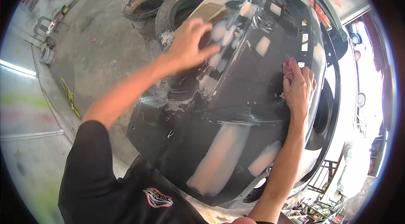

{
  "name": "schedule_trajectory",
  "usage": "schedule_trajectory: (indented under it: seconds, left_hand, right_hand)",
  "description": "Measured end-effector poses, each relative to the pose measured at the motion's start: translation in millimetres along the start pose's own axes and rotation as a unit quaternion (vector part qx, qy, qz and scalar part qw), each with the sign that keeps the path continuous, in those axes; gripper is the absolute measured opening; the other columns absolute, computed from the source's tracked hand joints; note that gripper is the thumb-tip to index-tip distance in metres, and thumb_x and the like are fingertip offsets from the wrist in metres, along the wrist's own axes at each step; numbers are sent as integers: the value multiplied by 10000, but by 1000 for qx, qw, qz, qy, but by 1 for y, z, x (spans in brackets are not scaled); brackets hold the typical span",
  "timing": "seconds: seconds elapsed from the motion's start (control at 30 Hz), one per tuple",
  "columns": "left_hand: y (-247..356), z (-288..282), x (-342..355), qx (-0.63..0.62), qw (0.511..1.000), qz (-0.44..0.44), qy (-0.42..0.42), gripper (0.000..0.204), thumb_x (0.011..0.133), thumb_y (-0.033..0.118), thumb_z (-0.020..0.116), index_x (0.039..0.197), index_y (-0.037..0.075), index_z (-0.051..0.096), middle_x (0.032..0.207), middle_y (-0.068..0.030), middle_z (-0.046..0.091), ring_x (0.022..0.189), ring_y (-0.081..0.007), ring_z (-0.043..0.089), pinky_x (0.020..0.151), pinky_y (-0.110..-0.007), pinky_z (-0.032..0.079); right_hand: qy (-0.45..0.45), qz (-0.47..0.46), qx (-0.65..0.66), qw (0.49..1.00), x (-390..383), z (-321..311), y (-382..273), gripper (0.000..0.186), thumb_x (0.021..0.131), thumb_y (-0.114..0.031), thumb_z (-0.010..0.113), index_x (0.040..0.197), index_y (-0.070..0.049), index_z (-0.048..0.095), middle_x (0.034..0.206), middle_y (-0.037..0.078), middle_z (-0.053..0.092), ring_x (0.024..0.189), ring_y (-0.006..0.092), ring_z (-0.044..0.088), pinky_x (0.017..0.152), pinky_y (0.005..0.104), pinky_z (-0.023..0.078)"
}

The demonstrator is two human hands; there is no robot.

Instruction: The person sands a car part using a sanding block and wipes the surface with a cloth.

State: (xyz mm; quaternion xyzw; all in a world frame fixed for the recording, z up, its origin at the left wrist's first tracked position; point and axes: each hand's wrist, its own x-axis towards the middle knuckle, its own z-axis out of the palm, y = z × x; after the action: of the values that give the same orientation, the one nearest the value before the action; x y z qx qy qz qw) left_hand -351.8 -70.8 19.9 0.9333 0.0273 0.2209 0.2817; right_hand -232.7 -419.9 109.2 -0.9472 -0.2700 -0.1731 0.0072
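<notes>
While the black sleeve point(90, 169) of the person's shirt fills the bottom of the view, both forearms stretch up over a big dark car body panel point(236, 110) that sits right under the hands. Closest in, below the right wrist, the panel has a couple of pale sanded patches point(221, 156) showing through the dark paint. The right hand point(298, 89) is pressed flat on the panel's right side, fingers curled over a reddish abrasive pad point(289, 67) that pokes out just past the fingertips, touching the surface. The left hand point(190, 44) is further up and to the left, fingers spread loose, palm down on or just above the panel; can't tell if it's actually touching since it's a bit blurred. Between the two hands the surface looks wet and smeary, with more pale spots. Just beyond the left hand, a tyre point(179, 11) lies under the panel's far edge, and beside it to the left stands a grubby bucket point(143, 6). Off past the left arm is bare concrete floor point(97, 47) with a yellow-green strip point(69, 96) lying on it.
</notes>
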Motion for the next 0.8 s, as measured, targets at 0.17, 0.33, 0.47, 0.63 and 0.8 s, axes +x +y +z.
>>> schedule_trajectory:
  seconds: [0.17,0.33,0.47,0.63,0.8]
  left_hand:
    - [-55,18,100,104,980,-167,2,846,845,629,809,1464,99,581,1435,-281,607,1346,-384,597,1114,-467,472]
    - [-67,19,101,-13,988,-149,-35,766,850,563,822,1418,86,632,1262,-258,726,1213,-370,692,1048,-436,519]
    - [-29,20,58,-32,990,-137,-29,638,866,455,842,1346,63,689,1267,-249,719,1208,-361,677,1034,-429,508]
    - [6,-14,-34,-39,996,-81,-7,623,892,427,837,1390,92,672,1244,-215,688,1178,-337,623,1039,-424,477]
    - [45,-29,-89,-31,994,-109,0,660,869,452,862,1398,105,671,1187,-184,666,1182,-339,605,1028,-427,482]
  right_hand:
    - [3,1,12,1000,1,1,-1,435,852,-161,765,1271,-104,663,1215,149,629,1271,368,578,1110,630,427]
    - [17,9,24,1000,1,-3,-2,468,847,-160,762,1302,-119,665,1207,137,632,1282,353,572,1115,630,425]
    - [29,5,26,999,-3,4,8,465,844,-167,762,1298,-120,672,1240,138,637,1283,344,570,1122,636,424]
    - [45,-4,30,999,0,4,7,356,866,-183,745,1208,-106,684,1235,156,639,1268,345,584,1123,653,422]
    - [56,-7,52,997,-2,-3,2,308,883,-207,731,1169,-101,696,1110,149,632,1193,356,630,1111,693,415]
